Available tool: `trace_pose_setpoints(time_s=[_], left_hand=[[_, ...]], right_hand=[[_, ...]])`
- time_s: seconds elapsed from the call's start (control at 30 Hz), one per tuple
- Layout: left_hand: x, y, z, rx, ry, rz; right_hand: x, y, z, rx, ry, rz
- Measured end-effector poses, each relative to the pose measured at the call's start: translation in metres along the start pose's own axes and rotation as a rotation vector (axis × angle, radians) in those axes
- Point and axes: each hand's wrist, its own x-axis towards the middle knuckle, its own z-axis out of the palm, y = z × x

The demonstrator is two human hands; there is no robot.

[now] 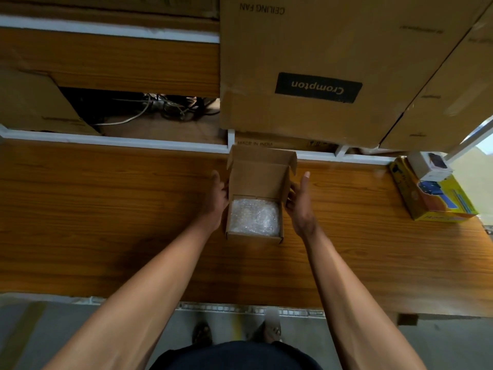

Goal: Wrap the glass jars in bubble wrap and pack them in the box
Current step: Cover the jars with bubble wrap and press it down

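My left hand (217, 198) rests flat against one side of the small brown corrugated cardboard box (254, 235) and my right hand (298, 202), fingers loosely straight, against the other, neither gripping. The box sits mid-way on the glossy wood-grain surface (106, 209), lid flap (262, 162) upright, crinkly clear bubble wrap (254, 218) filling it. Packing looks done; next I'd fold that stiff flap down.

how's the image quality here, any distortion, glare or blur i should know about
Head view: wide-angle bend curves the table edges and stretches the forearms; dim warm light, corners darker; bright washed-out patch at the right edge; bubble wrap in the small box glints pale, hiding any jar; left hand and right hand are fairly sharp, far cartons softer.
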Motion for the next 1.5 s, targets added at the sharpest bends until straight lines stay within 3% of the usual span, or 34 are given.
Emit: trace_pose_setpoints(time_s=[0.23, 0.47, 0.6, 0.8, 1.0, 1.2, 1.5], left_hand=[[-0.008, -0.014, -0.013, 0.085, -0.047, 0.031], [-0.002, -0.03, -0.023, 0.261, -0.081, -0.021], [0.004, -0.05, -0.031, 0.406, -0.007, 0.028], [0.0, -0.07, -0.033, 0.447, 0.137, 0.045], [-0.008, -0.081, -0.03, 0.527, 0.238, -0.023], [-0.008, -0.093, -0.033, 0.54, 0.274, -0.167], [-0.014, -0.098, -0.036, 0.596, 0.275, -0.156]], right_hand=[[-0.003, 0.007, -0.019, -0.142, -0.14, 0.083], [-0.01, 0.019, -0.019, -0.268, -0.012, 0.125], [-0.011, 0.033, -0.023, -0.29, 0.026, 0.098], [-0.013, 0.057, -0.028, -0.517, 0.163, -0.01], [-0.009, 0.08, -0.033, -0.541, 0.264, 0.088], [-0.012, 0.094, -0.032, -0.498, 0.285, 0.129], [-0.018, 0.095, -0.037, -0.722, 0.271, 0.138]])
